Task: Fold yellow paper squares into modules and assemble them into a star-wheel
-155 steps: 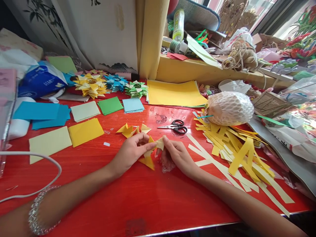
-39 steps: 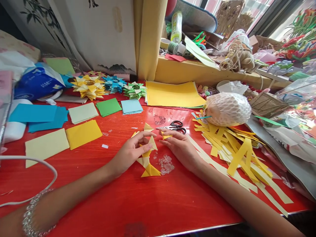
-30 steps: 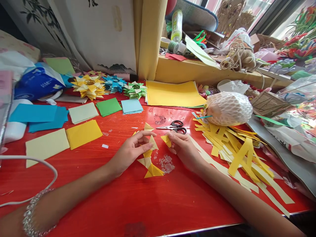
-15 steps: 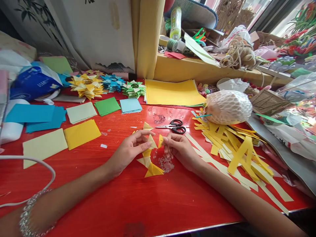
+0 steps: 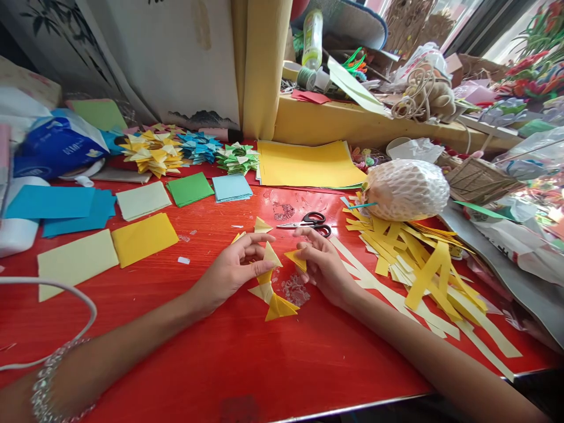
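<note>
In my left hand (image 5: pixel 241 262) is a chain of folded paper triangles (image 5: pixel 264 292), pale yellow and deeper yellow, closed between thumb and fingers. The chain hangs below the hand, its lower end above the red table (image 5: pixel 211 364). A separate yellow folded paper triangle (image 5: pixel 296 258) is pinched by my right hand (image 5: pixel 325 264), a small gap from the chain's upper pale piece. Behind the left fingers another pale paper triangle (image 5: pixel 262 225) shows; whether it belongs to the chain I cannot tell. Black-handled scissors (image 5: pixel 311 222) lie just beyond the hands.
Yellow paper strips (image 5: pixel 423 276) spread at the right beside a net-wrapped round object (image 5: pixel 406 189). Finished paper rings (image 5: pixel 153 153) and large yellow sheets (image 5: pixel 308 164) sit at the back. Cut cards (image 5: pixel 145 239) lie at the left, near a white cable (image 5: pixel 90 305).
My right hand has turned the yellow triangle so its flat face shows and moved it slightly right, away from the chain. The chain in my left hand has shifted a little.
</note>
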Demonstrator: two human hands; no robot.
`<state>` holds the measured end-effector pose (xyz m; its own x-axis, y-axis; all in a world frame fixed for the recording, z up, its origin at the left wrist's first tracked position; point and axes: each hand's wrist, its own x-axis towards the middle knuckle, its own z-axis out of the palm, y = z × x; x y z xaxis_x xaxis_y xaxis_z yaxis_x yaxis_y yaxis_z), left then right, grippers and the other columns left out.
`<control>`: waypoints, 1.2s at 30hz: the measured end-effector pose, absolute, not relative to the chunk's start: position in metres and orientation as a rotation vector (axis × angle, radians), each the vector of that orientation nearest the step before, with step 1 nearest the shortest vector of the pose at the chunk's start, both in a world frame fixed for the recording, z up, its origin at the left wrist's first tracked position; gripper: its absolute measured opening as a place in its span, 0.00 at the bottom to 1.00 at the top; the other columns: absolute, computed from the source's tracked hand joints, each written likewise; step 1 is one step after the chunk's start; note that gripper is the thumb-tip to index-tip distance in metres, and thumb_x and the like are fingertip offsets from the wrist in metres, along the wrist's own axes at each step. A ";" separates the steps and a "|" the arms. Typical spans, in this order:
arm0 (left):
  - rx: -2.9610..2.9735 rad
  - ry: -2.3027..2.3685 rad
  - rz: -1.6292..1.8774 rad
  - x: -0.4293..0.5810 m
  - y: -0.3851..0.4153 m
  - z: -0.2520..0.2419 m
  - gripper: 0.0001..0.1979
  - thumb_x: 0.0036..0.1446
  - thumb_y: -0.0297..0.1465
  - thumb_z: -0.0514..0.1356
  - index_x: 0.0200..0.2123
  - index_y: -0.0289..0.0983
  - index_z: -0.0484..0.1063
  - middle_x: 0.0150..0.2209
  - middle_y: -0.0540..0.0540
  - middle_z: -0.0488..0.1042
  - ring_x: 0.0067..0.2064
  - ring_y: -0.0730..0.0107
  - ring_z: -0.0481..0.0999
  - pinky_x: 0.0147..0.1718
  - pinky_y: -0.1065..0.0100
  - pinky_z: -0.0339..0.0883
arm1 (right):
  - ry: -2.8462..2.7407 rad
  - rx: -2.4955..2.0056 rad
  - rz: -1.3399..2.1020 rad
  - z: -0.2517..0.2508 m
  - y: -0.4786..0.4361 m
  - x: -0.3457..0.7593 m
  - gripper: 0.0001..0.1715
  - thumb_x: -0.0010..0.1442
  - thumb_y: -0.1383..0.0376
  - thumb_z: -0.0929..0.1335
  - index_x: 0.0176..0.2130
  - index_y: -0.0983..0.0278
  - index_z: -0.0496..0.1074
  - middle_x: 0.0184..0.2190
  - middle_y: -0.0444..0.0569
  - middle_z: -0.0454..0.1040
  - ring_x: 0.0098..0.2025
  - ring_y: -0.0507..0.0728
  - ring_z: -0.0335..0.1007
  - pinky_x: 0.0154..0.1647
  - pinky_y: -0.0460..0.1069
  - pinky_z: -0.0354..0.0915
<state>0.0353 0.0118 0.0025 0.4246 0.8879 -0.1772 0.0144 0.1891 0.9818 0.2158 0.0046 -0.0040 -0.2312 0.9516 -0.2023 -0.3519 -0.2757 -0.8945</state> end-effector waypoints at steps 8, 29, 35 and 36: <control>1.224 0.919 0.729 0.033 0.011 0.004 0.10 0.54 0.37 0.59 0.27 0.36 0.69 0.25 0.55 0.64 0.27 0.79 0.60 0.26 0.76 0.55 | -0.930 -0.934 1.782 0.004 0.004 0.218 0.14 0.55 0.69 0.62 0.40 0.66 0.73 0.22 0.44 0.74 0.28 0.47 0.69 0.31 0.41 0.63; 1.096 0.861 0.762 0.030 0.012 0.004 0.11 0.57 0.35 0.56 0.25 0.35 0.66 0.23 0.54 0.66 0.26 0.79 0.64 0.26 0.76 0.57 | -1.086 -0.953 1.784 0.012 -0.004 0.211 0.11 0.54 0.67 0.68 0.37 0.62 0.61 0.19 0.37 0.66 0.19 0.47 0.67 0.17 0.39 0.58; 1.132 0.881 0.746 0.032 0.013 0.005 0.11 0.57 0.35 0.56 0.26 0.36 0.67 0.23 0.54 0.66 0.26 0.79 0.63 0.25 0.76 0.56 | -1.124 -0.971 1.728 0.012 -0.005 0.212 0.11 0.55 0.66 0.68 0.37 0.62 0.61 0.19 0.38 0.68 0.19 0.47 0.68 0.17 0.40 0.60; 1.136 0.887 0.744 0.031 0.013 0.005 0.11 0.57 0.35 0.56 0.26 0.36 0.67 0.24 0.54 0.66 0.26 0.79 0.63 0.25 0.76 0.56 | -1.125 -0.972 1.727 0.012 -0.005 0.212 0.11 0.55 0.66 0.68 0.36 0.62 0.61 0.19 0.38 0.68 0.19 0.48 0.68 0.18 0.40 0.60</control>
